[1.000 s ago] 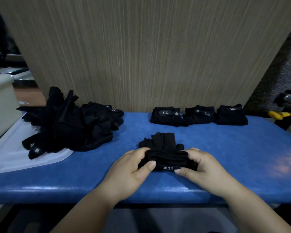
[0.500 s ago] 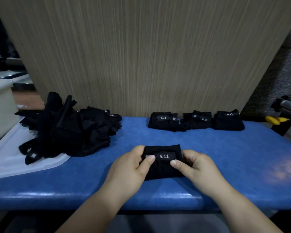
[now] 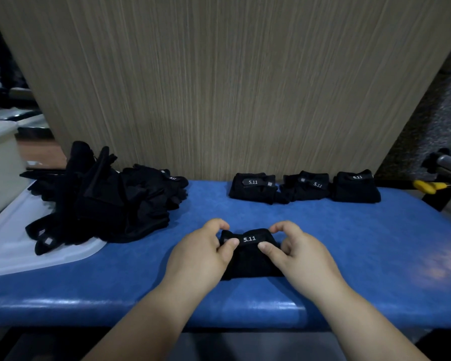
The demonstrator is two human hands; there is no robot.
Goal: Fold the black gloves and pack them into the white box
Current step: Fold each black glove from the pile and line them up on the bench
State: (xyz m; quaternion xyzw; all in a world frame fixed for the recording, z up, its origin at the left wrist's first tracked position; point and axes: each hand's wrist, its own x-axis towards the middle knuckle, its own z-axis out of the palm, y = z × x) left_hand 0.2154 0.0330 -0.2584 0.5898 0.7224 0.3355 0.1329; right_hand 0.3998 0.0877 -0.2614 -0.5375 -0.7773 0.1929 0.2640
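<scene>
Evidently, three folded bundles [image 3: 306,188] are laid aside, a fourth bundle [image 3: 250,259] is pinched in the grip of the left hand [image 3: 201,254] and right hand [image 3: 301,256], and a glove pile [image 3: 102,201] is left unfolded.

A blue padded table [image 3: 375,243] stands against a pale wood-grain panel [image 3: 232,87], with speckled grey wall [image 3: 432,121] at right.

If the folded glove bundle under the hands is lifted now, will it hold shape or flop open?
Probably holds: the folded glove bundle looks compact, with its 5.11 strap across the top, like the three finished bundles behind. Soft fabric, so likely light and squashy; the loose gloves sprawl limply. The left hand and right hand pinch it, so maybe unsecured.
</scene>
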